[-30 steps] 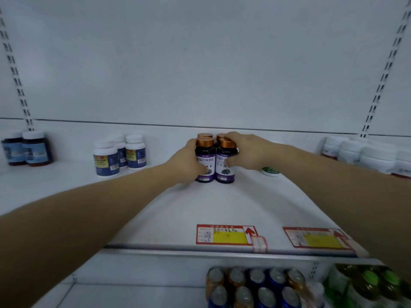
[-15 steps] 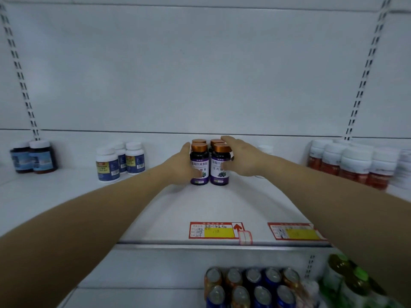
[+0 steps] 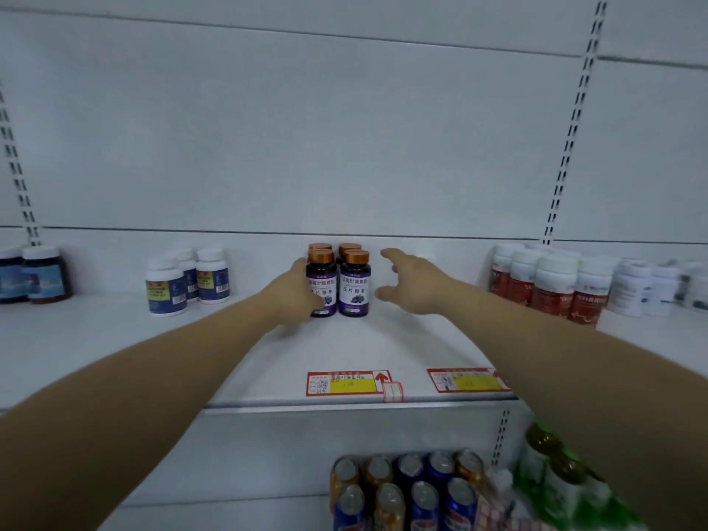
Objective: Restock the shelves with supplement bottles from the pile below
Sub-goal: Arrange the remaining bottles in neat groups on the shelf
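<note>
Drink cans [image 3: 406, 492] below; price tag [image 3: 346, 383].

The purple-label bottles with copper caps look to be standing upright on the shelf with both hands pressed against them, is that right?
Not quite. In the head view only the left hand touches the purple-label bottles; the right hand is open and clear of them. They do stand upright on the shelf.
</note>
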A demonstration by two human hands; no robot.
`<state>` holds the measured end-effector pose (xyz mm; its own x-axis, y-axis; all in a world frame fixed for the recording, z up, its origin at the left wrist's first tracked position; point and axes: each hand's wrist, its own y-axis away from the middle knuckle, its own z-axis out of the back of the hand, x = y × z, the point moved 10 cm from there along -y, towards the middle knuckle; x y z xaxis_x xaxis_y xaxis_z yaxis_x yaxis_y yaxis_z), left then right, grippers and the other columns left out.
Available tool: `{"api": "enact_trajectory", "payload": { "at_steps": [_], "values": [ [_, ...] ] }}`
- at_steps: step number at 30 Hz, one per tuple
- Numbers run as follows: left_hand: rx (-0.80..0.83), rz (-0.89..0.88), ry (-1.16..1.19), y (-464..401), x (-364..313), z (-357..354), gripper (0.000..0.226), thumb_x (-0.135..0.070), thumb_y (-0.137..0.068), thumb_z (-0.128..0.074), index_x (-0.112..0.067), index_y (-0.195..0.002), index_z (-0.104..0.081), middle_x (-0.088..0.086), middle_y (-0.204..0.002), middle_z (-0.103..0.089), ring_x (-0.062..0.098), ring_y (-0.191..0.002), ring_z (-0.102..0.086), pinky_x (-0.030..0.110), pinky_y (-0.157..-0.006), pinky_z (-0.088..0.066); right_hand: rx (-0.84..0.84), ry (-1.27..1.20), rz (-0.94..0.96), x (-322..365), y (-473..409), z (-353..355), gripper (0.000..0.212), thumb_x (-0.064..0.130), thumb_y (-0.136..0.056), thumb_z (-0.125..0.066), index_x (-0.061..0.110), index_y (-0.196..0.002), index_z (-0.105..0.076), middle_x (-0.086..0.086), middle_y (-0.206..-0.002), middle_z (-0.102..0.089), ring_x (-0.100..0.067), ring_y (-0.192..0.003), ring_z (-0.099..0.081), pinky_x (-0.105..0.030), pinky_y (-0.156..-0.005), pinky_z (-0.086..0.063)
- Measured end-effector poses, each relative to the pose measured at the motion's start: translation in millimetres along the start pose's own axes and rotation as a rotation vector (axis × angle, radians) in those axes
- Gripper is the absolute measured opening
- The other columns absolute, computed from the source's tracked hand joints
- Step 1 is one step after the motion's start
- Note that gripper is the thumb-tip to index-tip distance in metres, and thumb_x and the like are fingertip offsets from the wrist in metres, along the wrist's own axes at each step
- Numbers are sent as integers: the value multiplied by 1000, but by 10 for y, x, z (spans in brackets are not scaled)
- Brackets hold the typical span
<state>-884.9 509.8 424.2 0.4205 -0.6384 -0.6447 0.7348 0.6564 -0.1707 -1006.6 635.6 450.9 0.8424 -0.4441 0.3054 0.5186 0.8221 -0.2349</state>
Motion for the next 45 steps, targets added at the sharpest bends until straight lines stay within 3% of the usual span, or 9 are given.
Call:
{"api": "enact_trajectory", "payload": {
  "at_steps": [5, 9, 15, 19, 22, 30, 34, 40, 45],
  "values": [
    [-77, -30, 3, -29, -9, -62, 86, -12, -89, -60, -19, -151, 0, 12, -141, -47, 28, -121, -51, 32, -94, -41, -35, -54, 120, 259, -198, -44, 78, 32, -92, -61, 22, -152, -13, -13, -143, -42, -29, -128, -43, -33, -97, -37],
    [-140, -30, -1, -57, 14, -62, 78, -9, -88, -59, -19, -149, -12, 12, -135, -51, 27, -117, -53, 28, -88, -39, -80, -49, 193, 281, -319, -81, 61, 22, -91, -60, 23, -145, -30, -10, -130, -52, -26, -118, -50, -32, -90, -40],
    [-158, 13, -26, -108, 70, -60, 75, -18, -88, -64, -19, -147, -17, 10, -134, -52, 26, -113, -56, 28, -87, -41, -87, -98, 240, 270, -349, -115, 61, 16, -92, -57, 25, -146, -30, -10, -130, -51, -26, -117, -50, -32, -92, -41],
    [-125, 52, -70, -78, 29, 53, 92, -29, -86, -66, -21, -151, -1, 11, -152, -29, 29, -132, -40, 35, -103, -35, -48, -53, 179, 164, -313, -5, 67, 31, -92, -60, 22, -148, -24, -11, -141, -43, -27, -127, -44, -32, -97, -37],
    [-165, -53, -137, 4, -213, 249, 86, -32, -88, -64, -23, -151, -6, 5, -157, -18, 25, -139, -29, 33, -109, -27, -76, 53, 91, -84, -247, 324, 70, 40, -93, -56, 21, -150, -21, -11, -152, -31, -27, -138, -32, -33, -108, -29],
    [-46, -273, -183, 168, -1049, -109, 71, -38, -87, -62, -25, -147, -26, 2, -145, -40, 22, -127, -42, 30, -102, -32, -124, 217, -170, -1057, 296, 1044, 65, 46, -94, -52, 19, -148, -29, -11, -151, -33, -29, -137, -32, -35, -109, -28],
    [14, -302, -211, 201, -1318, -561, 74, -39, -88, -62, -23, -148, -24, 1, -153, -29, 21, -135, -35, 29, -106, -29, -129, 290, -200, -1398, 482, 1189, 67, 49, -91, -53, 22, -147, -31, -10, -150, -35, -29, -136, -34, -38, -107, -32],
    [23, -121, -88, -165, -1384, -1130, 82, -29, -85, -68, -18, -148, -16, 11, -144, -38, 29, -123, -46, 29, -89, -35, -29, 311, -204, -1876, 529, 1217, 72, 62, -83, -53, 30, -144, -33, -6, -147, -38, -30, -131, -40, -43, -103, -39],
    [-61, 30, 71, -543, -1331, -1368, 103, -20, -83, -70, -25, -150, 9, 16, -141, -37, 33, -119, -48, 36, -96, -37, 19, 299, -120, -2106, 487, 1098, 77, 62, -83, -52, 36, -148, -23, 0, -155, -28, -28, -139, -31, -44, -109, -33]
  ]
}}
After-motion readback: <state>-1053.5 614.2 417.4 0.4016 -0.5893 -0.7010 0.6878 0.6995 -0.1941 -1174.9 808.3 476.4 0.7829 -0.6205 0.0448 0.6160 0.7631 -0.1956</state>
